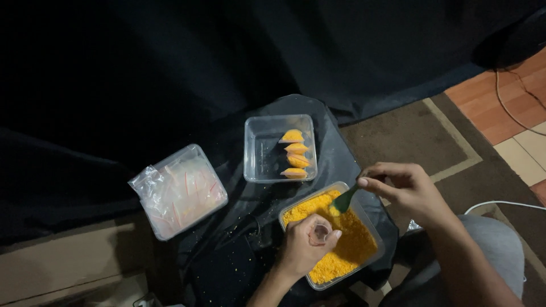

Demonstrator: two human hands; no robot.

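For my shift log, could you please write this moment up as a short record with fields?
Left hand: holds a small clear bag open over the crumb tub.
Right hand: fingers pinch a green spoon, its tip in the yellow crumbs.
Clear tub: four filled yellow packets in a column.
Left tub: empty clear bags.
Surface: black cloth.
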